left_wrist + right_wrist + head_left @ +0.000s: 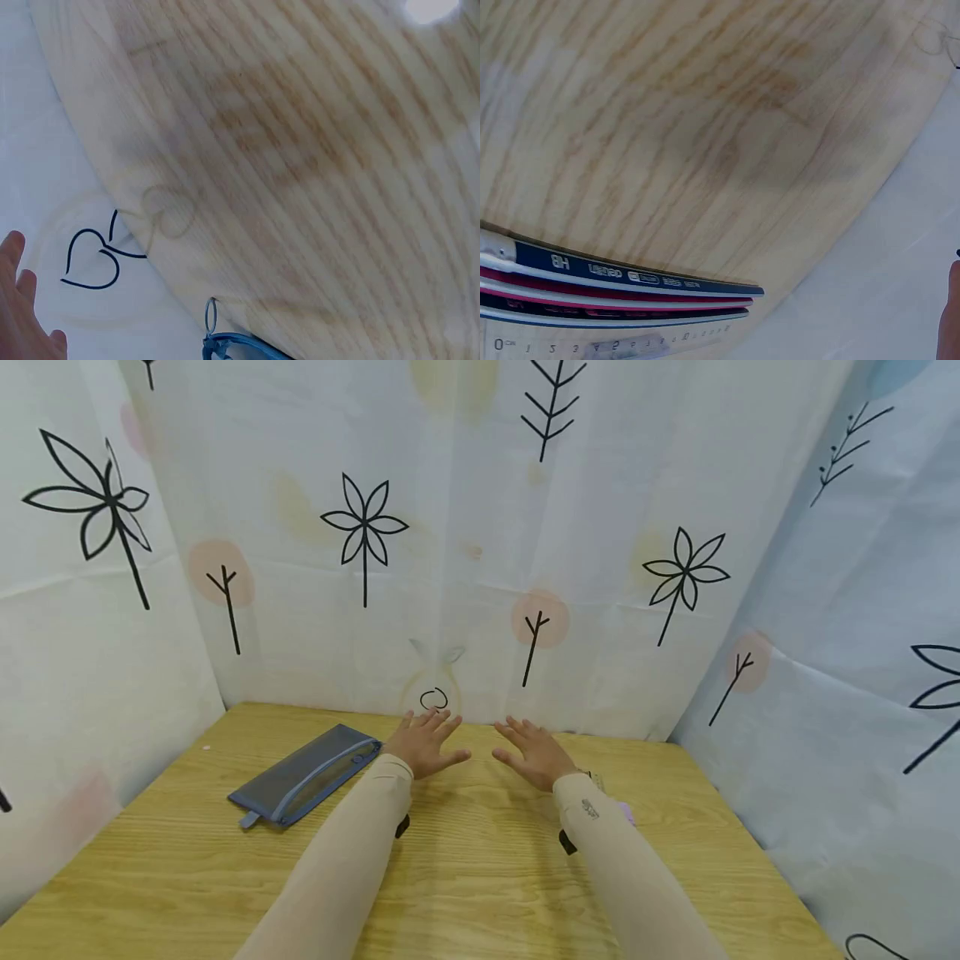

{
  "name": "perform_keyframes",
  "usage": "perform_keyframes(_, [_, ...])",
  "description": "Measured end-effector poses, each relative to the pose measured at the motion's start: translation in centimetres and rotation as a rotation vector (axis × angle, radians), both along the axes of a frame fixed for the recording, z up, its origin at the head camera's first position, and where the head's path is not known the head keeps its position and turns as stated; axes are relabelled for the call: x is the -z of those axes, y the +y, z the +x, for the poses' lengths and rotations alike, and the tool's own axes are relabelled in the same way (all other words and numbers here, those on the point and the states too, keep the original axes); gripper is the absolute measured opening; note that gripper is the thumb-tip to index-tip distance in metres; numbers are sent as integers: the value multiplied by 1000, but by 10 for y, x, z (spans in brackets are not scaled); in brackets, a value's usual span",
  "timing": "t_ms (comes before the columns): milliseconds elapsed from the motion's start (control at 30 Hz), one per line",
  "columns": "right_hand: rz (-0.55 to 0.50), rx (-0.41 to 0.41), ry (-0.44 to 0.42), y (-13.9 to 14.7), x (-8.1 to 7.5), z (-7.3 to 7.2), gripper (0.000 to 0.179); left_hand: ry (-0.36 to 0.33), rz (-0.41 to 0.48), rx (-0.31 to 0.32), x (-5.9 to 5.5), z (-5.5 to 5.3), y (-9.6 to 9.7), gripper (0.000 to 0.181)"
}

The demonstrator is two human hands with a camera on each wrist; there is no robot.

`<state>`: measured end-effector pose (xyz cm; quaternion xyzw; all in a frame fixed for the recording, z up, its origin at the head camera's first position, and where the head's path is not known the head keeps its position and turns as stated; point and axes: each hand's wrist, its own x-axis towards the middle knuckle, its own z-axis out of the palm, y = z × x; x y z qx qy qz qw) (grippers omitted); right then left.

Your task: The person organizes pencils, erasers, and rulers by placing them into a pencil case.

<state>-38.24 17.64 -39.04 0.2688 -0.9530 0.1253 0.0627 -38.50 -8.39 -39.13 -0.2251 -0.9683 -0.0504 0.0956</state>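
Note:
My left hand [423, 746] is held out over the far part of the wooden table, fingers spread and holding nothing. Just left of it lies a flat blue-grey mesh pencil case [307, 777] with a curved zip. The case's blue corner and a ring [211, 316] show in the left wrist view. My right hand [536, 756] is stretched out opposite, fingers extended, with nothing in it. In the right wrist view, a dark blue HB pencil [630, 271], a red pencil [615, 292] and a dark pencil [667, 313] lie beside a clear ruler [660, 346]; the right sleeve mostly hides them in the head view.
A small purple object [627, 812] peeks out beside the right sleeve. The wooden table [465, 877] meets a white patterned curtain [450, 568] at its back edge, and more curtain hangs on both sides.

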Motion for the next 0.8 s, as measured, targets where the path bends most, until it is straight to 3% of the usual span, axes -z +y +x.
perform_keyframes(133, [-17, 11, -8, 0, -2, 5, 66, 4, 8, 6, 1, 2, 0, 83])
perform_keyframes(300, [-51, 50, -9, -2, -5, 17, 65, 59, 53, 28, 8, 4, -10, 81])
perform_keyframes(400, [-102, 62, -5, -4, -7, 28, 65, 111, 107, 45, 10, 7, -27, 80])
perform_keyframes(533, [-216, 114, -48, 1, -2, 44, 67, 154, 176, 15, 15, 12, -62, 79])
perform_keyframes(667, [-297, 237, -37, 16, 7, 57, 63, 163, 229, -70, 17, 27, -99, 73])
perform_keyframes(800, [-338, 373, 13, 34, 7, 69, 48, 170, 268, -155, 14, 53, -126, 61])
